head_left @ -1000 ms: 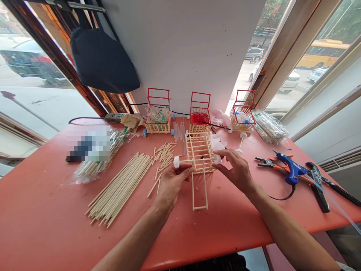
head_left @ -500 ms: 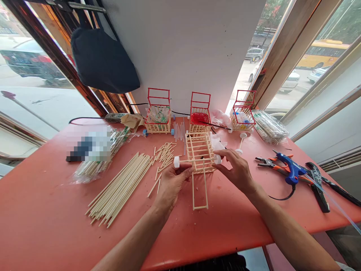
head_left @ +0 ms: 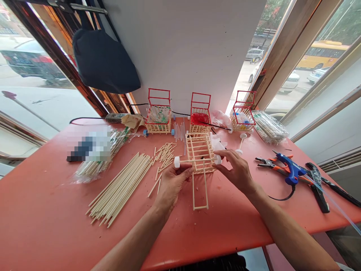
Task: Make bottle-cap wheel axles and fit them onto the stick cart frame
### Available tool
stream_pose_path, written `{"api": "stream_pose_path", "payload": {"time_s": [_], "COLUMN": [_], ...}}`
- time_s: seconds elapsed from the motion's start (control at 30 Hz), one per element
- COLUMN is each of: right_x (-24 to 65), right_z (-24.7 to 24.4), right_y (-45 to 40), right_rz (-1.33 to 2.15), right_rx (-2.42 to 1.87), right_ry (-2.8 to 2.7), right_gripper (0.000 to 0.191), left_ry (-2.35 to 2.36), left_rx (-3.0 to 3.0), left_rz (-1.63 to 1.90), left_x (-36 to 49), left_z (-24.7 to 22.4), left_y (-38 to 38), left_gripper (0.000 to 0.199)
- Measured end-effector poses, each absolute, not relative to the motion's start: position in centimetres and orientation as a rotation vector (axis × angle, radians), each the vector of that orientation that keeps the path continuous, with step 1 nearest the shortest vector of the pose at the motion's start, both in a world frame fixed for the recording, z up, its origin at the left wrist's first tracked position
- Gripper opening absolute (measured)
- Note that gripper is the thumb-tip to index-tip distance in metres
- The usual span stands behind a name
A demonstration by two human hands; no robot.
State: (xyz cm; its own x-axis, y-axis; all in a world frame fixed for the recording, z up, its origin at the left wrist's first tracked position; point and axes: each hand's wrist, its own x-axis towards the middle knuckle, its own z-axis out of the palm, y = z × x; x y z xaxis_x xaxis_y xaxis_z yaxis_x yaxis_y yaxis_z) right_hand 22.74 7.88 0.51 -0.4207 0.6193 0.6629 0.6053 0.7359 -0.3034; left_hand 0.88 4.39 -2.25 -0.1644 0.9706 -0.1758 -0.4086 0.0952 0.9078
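A small cart frame (head_left: 199, 145) of thin wooden sticks lies over the table, its long handle loop (head_left: 200, 207) towards me. Across it runs a stick axle (head_left: 197, 162) with a white cap wheel (head_left: 176, 162) at the left end and another white cap (head_left: 217, 159) at the right end. My left hand (head_left: 172, 184) is closed, thumb and fingers pinching the axle just inside the left wheel; some fingertips are hidden behind it. The fingers of my right hand (head_left: 236, 169) close round the right-hand cap from the side.
Left of my hands lie long sticks (head_left: 121, 188) and short cut pieces (head_left: 164, 154). At the right are a blue glue gun (head_left: 293, 169) and pliers (head_left: 265, 162). Behind stand red-topped stick carts (head_left: 158, 128), one holding a red tray (head_left: 200, 118). A spare capped axle (head_left: 241, 142) lies nearby.
Both hands keep the same grip on the axle and cap. Only a very slight shift of the camera view shows.
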Motion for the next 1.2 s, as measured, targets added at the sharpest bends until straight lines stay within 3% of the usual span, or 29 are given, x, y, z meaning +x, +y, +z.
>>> {"api": "stream_pose_path", "payload": {"time_s": [0.33,1.2], "right_x": [22.76,22.85], "right_z": [0.33,0.43], "right_y": [7.95,7.83], "right_rz": [0.011,0.015], "right_rx": [-0.920,-0.885], "right_ry": [-2.126,-2.125], "right_gripper": [0.028,0.027], "left_ry": [1.087,1.127], "left_rx": [0.655,0.576], "left_rz": [1.412,1.433], "left_x": [0.95,0.66], "left_z": [-1.94,-1.73], "left_y": [4.37,3.76], "left_gripper": [0.037,0.026]}}
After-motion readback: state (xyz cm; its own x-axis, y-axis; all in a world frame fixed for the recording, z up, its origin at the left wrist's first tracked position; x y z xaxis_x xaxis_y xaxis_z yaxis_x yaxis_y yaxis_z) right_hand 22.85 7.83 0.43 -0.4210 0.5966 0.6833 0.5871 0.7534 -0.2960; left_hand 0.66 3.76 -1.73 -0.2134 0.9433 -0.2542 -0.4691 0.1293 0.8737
